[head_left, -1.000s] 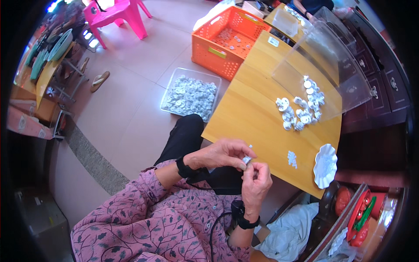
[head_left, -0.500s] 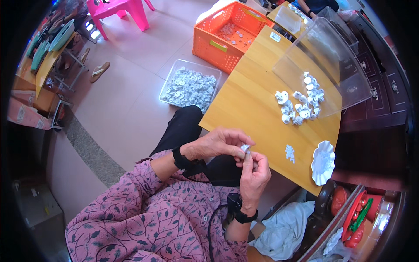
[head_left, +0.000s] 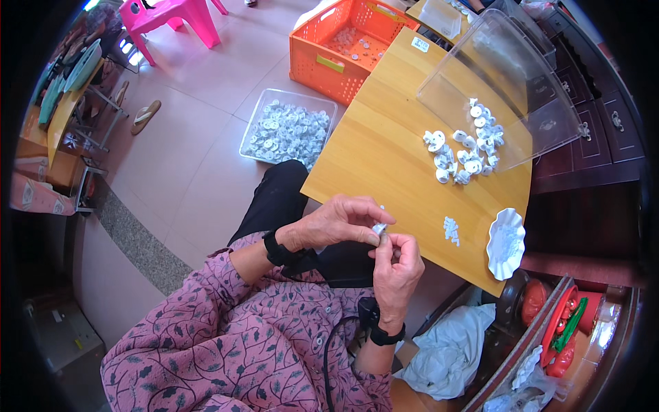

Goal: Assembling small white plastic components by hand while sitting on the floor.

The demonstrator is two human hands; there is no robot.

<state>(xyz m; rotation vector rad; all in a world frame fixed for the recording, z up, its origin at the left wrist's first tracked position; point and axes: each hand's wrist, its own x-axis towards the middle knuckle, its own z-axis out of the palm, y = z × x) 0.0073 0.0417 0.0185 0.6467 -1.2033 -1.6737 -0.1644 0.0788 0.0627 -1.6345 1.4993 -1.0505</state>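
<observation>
A small white plastic part is pinched between my two hands, just off the near edge of the wooden table. My left hand grips it from the left with thumb and fingers. From the lower right, my right hand closes on the same part with thumb and forefinger; its other fingers are curled. The fingers cover much of the part. On the table lie a cluster of white plastic wheel-like parts, a small group of short white pins, and a white scalloped dish holding small translucent pieces.
A clear bin full of white parts stands on the floor left of the table. Behind it is an orange crate. A clear plastic cover leans over the table's far right. A white bag lies below the near edge.
The whole view has shifted slightly, so the table and bins appear a little higher and further left. Both hands keep hold of the white part, with only small finger movements.
</observation>
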